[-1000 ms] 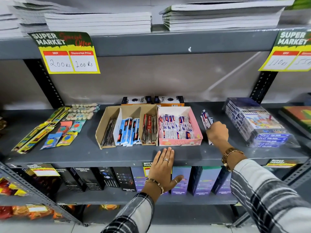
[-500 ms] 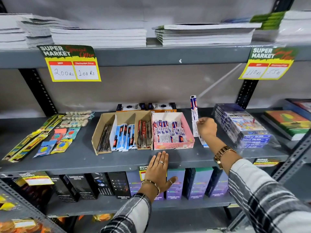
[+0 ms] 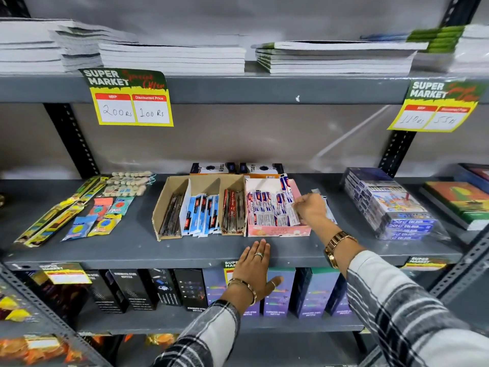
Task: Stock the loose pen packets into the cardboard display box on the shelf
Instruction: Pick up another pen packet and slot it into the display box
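A pink cardboard display box (image 3: 277, 231) stands on the middle grey shelf, holding several blue, red and white pen packets (image 3: 262, 207). My right hand (image 3: 311, 207) is over the box's right wall, gripping one pen packet (image 3: 287, 192) that lies slanted inside the box. A few loose pen packets (image 3: 328, 207) lie on the shelf just right of the box, mostly hidden behind my right hand. My left hand (image 3: 255, 268) rests flat on the shelf's front edge, fingers apart and holding nothing.
A brown three-slot cardboard box (image 3: 195, 186) of pens touches the pink box's left side. Wrapped colour-pencil packs (image 3: 386, 205) sit to the right, flat stationery packets (image 3: 79, 207) to the left. Small boxes (image 3: 238, 168) stand behind. Notebooks (image 3: 330, 56) fill the shelf above.
My right hand lifted a pen packet from the loose pile right of the pink box, carried it left and lowered it into the box. My left hand stayed on the shelf edge.
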Demonstrator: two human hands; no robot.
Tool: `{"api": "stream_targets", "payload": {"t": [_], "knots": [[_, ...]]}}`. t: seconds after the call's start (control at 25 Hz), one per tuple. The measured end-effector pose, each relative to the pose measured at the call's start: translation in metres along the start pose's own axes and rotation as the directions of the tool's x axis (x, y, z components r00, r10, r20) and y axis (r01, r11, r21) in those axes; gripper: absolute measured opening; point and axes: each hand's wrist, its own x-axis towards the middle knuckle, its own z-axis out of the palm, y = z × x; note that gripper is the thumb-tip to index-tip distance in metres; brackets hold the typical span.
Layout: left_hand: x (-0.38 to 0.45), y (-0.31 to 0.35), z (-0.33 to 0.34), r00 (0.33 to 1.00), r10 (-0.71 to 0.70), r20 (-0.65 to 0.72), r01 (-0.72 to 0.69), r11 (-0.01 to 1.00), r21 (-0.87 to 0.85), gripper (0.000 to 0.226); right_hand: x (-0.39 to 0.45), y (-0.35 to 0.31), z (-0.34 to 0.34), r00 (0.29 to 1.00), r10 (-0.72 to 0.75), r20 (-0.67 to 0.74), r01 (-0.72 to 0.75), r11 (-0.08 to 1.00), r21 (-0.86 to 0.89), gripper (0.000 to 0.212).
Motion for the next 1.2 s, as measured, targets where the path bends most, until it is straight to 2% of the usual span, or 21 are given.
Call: {"api": "stream_targets", "payload": {"t": [0.04,0.08,0.16,0.24,0.56,0.76,1.04,1.12,1.16,1.2], "knots": [[0.0,0.0,0.0,1.0,-0.006,0.0,0.006,1.0,-0.01,0.132,0.0,-0.002,0.004,1.0,-0.001,0.009,0.002,0.999,-0.045,0.023],[0.0,0.0,0.001,1.0,-0.013,-0.008,0.013,1.0,-0.02,0.127,0.0,-0.003,0.007,1.0,-0.001,0.008,0.002,0.997,-0.079,0.025],[0.0,0.0,0.004,0.999,-0.037,-0.015,0.037,0.999,0.0,0.096,0.002,-0.004,0.015,1.0,0.003,0.007,-0.003,0.993,-0.114,0.027],[-0.001,0.001,0.003,0.998,-0.061,-0.002,0.061,0.998,-0.026,0.085,0.005,-0.006,0.022,1.0,0.02,0.018,-0.018,0.992,-0.123,0.029],[-0.001,0.0,0.007,0.998,-0.042,-0.045,0.041,0.998,-0.037,0.087,0.012,-0.006,0.04,0.998,-0.001,0.067,0.011,0.989,-0.146,0.03],[-0.001,0.0,0.007,0.999,-0.045,-0.022,0.045,0.999,-0.017,0.088,0.009,-0.005,0.043,0.993,-0.109,0.05,0.118,0.965,-0.233,0.029],[0.0,0.0,0.012,0.996,-0.029,-0.087,0.028,1.0,-0.01,0.087,0.009,-0.01,0.038,0.978,-0.208,0.011,0.204,0.944,-0.257,0.025],[0.002,0.0,0.014,0.988,-0.029,-0.152,0.03,1.0,0.007,0.084,0.01,-0.013,0.032,0.97,-0.244,0.002,0.236,0.934,-0.267,0.023],[0.001,0.0,0.011,0.989,-0.04,-0.144,0.035,0.998,-0.043,0.081,0.01,-0.013,0.028,0.965,-0.261,-0.003,0.25,0.928,-0.275,0.022],[0.001,0.002,0.011,0.997,-0.059,-0.041,0.054,0.992,-0.116,0.081,0.011,-0.013,0.023,0.961,-0.275,-0.016,0.26,0.924,-0.281,0.021]]}}
